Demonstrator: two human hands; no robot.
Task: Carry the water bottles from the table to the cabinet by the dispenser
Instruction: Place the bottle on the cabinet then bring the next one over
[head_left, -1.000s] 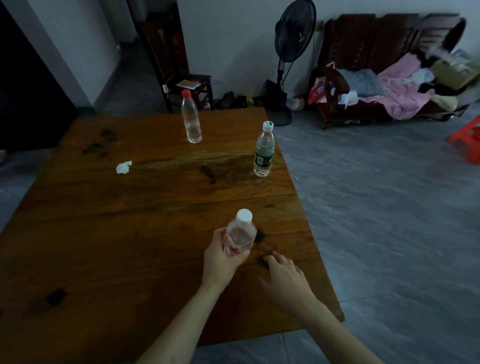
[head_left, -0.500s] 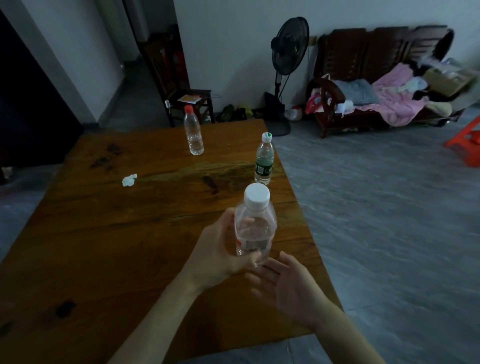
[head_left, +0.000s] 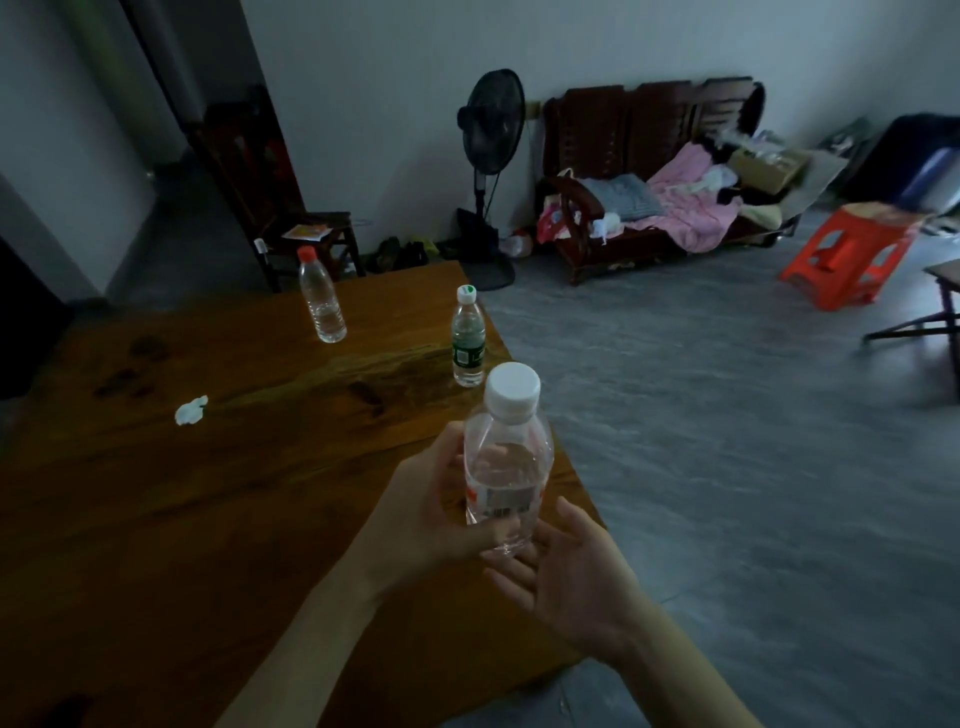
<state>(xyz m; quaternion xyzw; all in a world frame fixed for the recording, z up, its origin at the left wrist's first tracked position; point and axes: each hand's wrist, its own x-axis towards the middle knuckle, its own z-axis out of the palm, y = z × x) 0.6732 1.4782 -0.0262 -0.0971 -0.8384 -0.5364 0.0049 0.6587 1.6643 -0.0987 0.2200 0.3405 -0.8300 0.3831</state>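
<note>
The room is dim and the far right edge is smeared, so the dark bulk (head_left: 930, 166) beyond the orange stool (head_left: 852, 260) cannot be made out, and of a small side table (head_left: 943, 306) only a corner and legs show before the frame cuts it off. Both forearms run out of the bottom edge. The left hand (head_left: 431, 509) grips a clear bottle (head_left: 506, 467) with a white cap, fingers and thumb wrapped round its lower half; the label is blurred and unreadable, and the fingers show dimly through the plastic. The bottle is lifted off the table (head_left: 156, 519), upright, above its right edge. The right hand (head_left: 566, 577) lies open, palm up, just under and beside the bottle's base; whether its fingertips touch the base cannot be told. Two more bottles stand on the table farther off: a green-label bottle (head_left: 468, 343) near the right edge, directly behind the held one, and a red-cap bottle (head_left: 321, 296) near the far edge. A crumpled tissue (head_left: 191, 410) lies to the left, well apart from them. Behind the table are a dark chair (head_left: 311, 239), a standing fan (head_left: 491, 171) and a wooden bench (head_left: 649, 171) heaped with pink and grey cloth.
</note>
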